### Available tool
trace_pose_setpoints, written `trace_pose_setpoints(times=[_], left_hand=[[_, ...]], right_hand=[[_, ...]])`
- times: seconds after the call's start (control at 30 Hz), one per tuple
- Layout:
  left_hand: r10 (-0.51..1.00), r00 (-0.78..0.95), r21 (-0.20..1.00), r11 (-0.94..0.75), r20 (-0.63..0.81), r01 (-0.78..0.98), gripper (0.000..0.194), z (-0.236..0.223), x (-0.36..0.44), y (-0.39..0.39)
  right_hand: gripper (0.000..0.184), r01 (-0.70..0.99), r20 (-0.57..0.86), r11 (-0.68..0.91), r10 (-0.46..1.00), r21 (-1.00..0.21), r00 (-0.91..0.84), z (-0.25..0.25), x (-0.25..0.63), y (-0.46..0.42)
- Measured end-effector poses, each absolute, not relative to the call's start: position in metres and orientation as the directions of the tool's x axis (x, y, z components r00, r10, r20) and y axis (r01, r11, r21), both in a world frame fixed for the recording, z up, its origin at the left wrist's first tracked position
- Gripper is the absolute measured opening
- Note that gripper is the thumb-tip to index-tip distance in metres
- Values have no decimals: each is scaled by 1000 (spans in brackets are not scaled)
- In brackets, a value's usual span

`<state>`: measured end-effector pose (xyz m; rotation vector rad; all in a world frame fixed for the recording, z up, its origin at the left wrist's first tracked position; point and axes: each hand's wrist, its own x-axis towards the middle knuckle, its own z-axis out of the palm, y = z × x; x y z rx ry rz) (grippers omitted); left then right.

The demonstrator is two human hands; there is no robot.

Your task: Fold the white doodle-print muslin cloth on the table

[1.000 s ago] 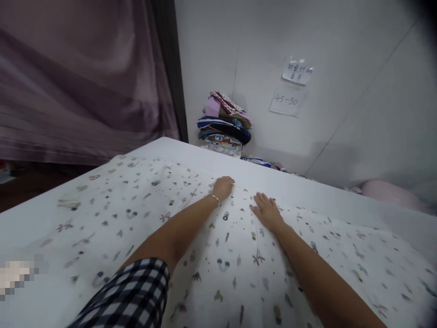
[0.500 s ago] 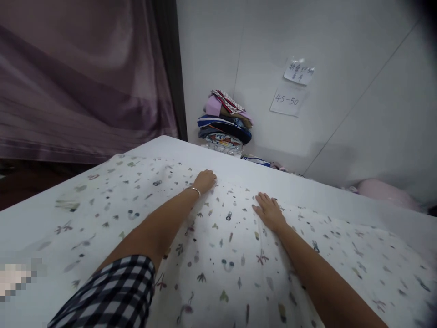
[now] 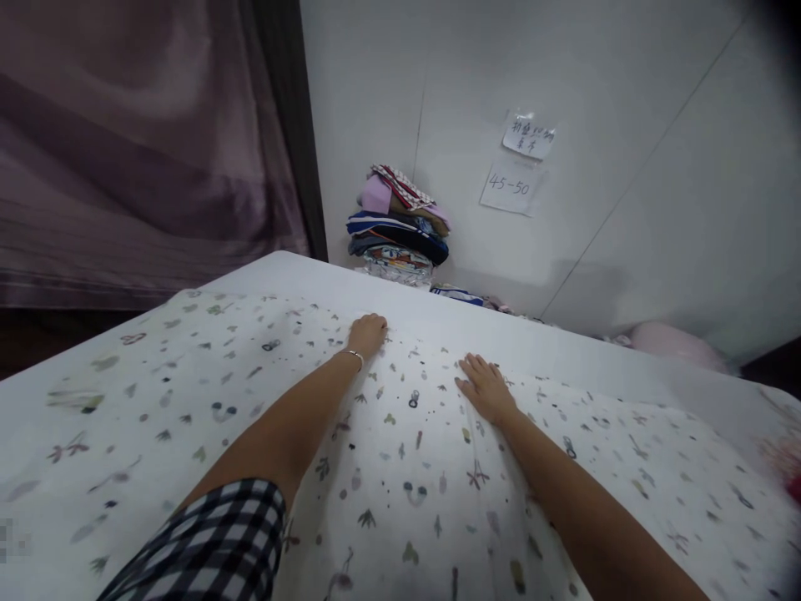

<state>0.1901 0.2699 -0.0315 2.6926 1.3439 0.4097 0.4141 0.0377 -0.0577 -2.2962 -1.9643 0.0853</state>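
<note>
A white cloth [image 3: 400, 467] printed with small leaves, twigs and rainbow-like shapes is spread across the table, with soft creases between my arms. At its far edge, my left hand [image 3: 368, 334] rests with the fingers bent down and close together on the cloth; the fingertips are partly hidden. A thin bracelet [image 3: 354, 357] circles that wrist. My right hand [image 3: 488, 388] lies palm down on the cloth near the same edge, its fingers stretched and slightly apart.
Beyond the white table [image 3: 281, 269], a stack of folded fabrics [image 3: 399, 225] stands against the wall. Two handwritten sheets [image 3: 514, 185] hang there. A purple curtain [image 3: 143, 150] is at the left. A pink bundle [image 3: 676, 344] and a reddish patterned thing [image 3: 782, 455] are at the right.
The view has shifted slightly to the right, bringing the reddish thing into sight. Both hands stay at the cloth's far edge, in nearly the same places.
</note>
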Motion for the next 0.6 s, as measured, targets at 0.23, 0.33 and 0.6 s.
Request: trace_pose_setpoints(times=[0.23, 0.33, 0.6], left_hand=[[727, 652, 210, -687, 217, 696, 30, -26, 188, 246], [644, 738, 185, -765, 203, 617, 25, -32, 188, 223], [635, 764, 226, -766, 114, 602, 55, -54, 179, 207]], right_hand=[[58, 980, 37, -158, 986, -120, 164, -63, 417, 38], [59, 981, 58, -154, 985, -119, 161, -68, 418, 38], [56, 973, 34, -171, 983, -157, 179, -70, 424, 42]])
